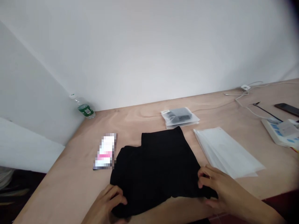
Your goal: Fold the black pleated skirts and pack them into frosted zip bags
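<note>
A black garment (154, 168) lies spread over the near middle of the wooden table, its exact kind unclear from the folded outline. At its lower left corner, my left hand (108, 200) has its fingers curled on the cloth, pinching the edge. My right hand (216, 183) grips the lower right edge with bent fingers, the thumb low by the hem. Between the two hands the near hem sags in an uneven line. Beyond the far edge rests a clear plastic bag (179, 117) with dark contents, and right of the garment lie several translucent bags (230, 152).
A phone (105, 151) with a lit, blurred screen lies left of the cloth. A green-labelled water bottle (86, 110) leans at the back left corner by the wall. On the right are a power strip (280, 133), white cables (243, 96) and a dark phone (288, 109).
</note>
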`<state>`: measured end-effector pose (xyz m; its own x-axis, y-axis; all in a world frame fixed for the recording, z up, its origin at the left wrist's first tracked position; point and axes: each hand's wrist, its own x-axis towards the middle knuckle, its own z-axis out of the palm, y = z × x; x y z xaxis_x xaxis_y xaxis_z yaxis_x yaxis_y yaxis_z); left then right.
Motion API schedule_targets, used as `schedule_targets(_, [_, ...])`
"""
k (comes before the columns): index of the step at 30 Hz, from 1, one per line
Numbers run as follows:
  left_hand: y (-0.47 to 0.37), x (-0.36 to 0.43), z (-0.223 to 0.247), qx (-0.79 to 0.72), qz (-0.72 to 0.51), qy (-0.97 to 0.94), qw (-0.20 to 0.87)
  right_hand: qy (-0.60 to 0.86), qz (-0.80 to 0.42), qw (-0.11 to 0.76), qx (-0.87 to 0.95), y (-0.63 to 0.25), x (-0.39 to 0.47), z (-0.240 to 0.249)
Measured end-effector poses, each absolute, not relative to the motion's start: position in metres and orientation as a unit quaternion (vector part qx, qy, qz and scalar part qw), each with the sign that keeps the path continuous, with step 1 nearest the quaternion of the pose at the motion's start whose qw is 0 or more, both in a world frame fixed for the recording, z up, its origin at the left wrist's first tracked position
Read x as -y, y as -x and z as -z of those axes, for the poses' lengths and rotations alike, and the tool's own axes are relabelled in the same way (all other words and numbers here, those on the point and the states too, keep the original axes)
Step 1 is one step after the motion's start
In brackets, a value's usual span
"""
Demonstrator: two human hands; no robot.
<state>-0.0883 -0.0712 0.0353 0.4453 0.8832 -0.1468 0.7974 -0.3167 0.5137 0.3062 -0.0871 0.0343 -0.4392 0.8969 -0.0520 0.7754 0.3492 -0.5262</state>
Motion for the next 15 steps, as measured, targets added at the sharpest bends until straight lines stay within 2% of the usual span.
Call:
schedule_targets(2, [0.095,0.074,-0.034,-0.529,-0.063,-0.804,0.263,0.530,-0.242,0.101,0.807,-0.305,0.095,-0.037])
schedule_targets(5, [0.098,0.070,-0.043,-0.524,-0.055,-0.798,0.291,0.526,-0.270,0.115,0.798,-0.307,0.092,-0.045])
schedule_targets(10, [0.098,0.044,-0.065,-0.535,-0.133,-0.746,0.375,0.575,-0.351,0.214,0.707,-0.313,0.060,-0.046])
schedule_targets(15, [0.097,0.015,-0.054,-0.665,-0.262,-0.637,0.287,0.660,-0.320,0.347,0.584,-0.310,0.036,-0.023])
